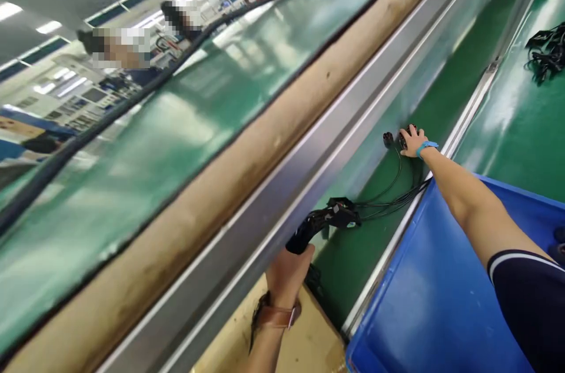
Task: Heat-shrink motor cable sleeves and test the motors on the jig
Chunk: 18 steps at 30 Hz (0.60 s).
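Observation:
My left hand [289, 270], with a brown strap at its wrist, is closed round a bundle of black cables [312, 226]. Black box-like parts [343, 213] with small labels hang at the bundle's far end. Thin black cords [384, 205] run from there across the green belt towards my right hand [414, 141]. That hand wears a blue wristband, and its fingers curl over dark cable plugs [403, 139], mostly hidden beneath them. Just left of it lies another black plug [388, 139], joined to a thin cord.
A blue plastic bin [410, 290] stands against the belt's metal edge at lower right. Beneath my left wrist is a tan cardboard box [309, 337]. More black cables [547, 49] lie on the green surface at far right. A metal rail [282, 185] slants along the left. Two people appear behind.

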Motion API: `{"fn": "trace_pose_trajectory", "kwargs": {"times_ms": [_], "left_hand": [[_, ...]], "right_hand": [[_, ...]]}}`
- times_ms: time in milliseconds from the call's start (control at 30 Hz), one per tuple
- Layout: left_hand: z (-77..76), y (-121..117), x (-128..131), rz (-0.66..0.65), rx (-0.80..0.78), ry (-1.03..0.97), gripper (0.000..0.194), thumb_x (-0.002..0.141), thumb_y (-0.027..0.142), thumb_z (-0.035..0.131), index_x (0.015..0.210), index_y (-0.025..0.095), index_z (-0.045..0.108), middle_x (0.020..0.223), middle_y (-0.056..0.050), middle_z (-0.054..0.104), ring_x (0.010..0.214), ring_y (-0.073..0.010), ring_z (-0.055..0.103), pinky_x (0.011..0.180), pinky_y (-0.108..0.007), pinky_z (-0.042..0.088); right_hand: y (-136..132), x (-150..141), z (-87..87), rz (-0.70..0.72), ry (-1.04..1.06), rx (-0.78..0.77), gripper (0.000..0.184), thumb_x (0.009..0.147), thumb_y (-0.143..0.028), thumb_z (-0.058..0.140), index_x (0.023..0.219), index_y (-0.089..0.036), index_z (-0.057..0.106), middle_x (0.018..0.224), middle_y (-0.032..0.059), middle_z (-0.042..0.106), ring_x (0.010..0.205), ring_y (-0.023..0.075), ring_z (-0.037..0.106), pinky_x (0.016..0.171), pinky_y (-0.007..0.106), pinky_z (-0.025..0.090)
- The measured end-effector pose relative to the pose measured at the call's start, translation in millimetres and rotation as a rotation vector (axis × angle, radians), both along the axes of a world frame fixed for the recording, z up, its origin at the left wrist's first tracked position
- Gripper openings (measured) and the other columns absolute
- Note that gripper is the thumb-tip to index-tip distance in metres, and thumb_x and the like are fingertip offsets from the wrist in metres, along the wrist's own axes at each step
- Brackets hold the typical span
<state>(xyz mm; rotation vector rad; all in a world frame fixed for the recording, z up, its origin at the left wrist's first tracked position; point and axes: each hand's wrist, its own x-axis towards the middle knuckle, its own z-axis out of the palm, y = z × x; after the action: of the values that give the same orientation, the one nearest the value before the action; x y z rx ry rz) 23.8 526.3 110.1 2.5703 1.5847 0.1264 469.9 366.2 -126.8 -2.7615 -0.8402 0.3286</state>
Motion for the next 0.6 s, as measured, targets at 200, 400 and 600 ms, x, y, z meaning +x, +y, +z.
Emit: {"fn": "trace_pose_trajectory", "kwargs": {"times_ms": [200,400,600], "left_hand": [[55.9,-41.6,-18.0,0.118,-0.027,-0.008,0.043,0.065,0.043,0.069,0.102,0.021,0.063,0.089,-0.008,0.076,0.087,-0.0322,0.072,0.073,-0.037,0.056],[38.3,-59.8,-76.1,0.154,-0.204,0.0,0.041,0.058,0.041,0.068,0.094,0.023,0.061,0.071,-0.002,0.073,0.07,-0.0289,0.07,0.061,-0.034,0.055],[-1.8,-96.6,-128.2,0.359,-0.345,-0.21,0.039,0.057,0.042,0.066,0.089,0.021,0.062,0.068,-0.003,0.073,0.069,-0.0289,0.072,0.062,-0.037,0.06]], "right_hand": [[-1.5,9.3,1.6,0.024,0.04,-0.027,0.105,0.074,-0.059,0.073,0.158,-0.029,0.017,0.165,0.0163,0.003,0.139,0.0514,0.024,0.105,0.062,0.04],[7.3,-13.5,4.2,0.032,0.014,-0.033,0.101,0.076,-0.059,0.07,0.157,-0.027,0.018,0.164,0.0168,0.002,0.137,0.0494,0.028,0.104,0.06,0.04],[21.2,-58.3,0.3,0.06,-0.065,-0.025,0.096,0.08,-0.058,0.067,0.156,-0.024,0.02,0.163,0.0196,0.006,0.133,0.0466,0.033,0.102,0.058,0.042]]}}
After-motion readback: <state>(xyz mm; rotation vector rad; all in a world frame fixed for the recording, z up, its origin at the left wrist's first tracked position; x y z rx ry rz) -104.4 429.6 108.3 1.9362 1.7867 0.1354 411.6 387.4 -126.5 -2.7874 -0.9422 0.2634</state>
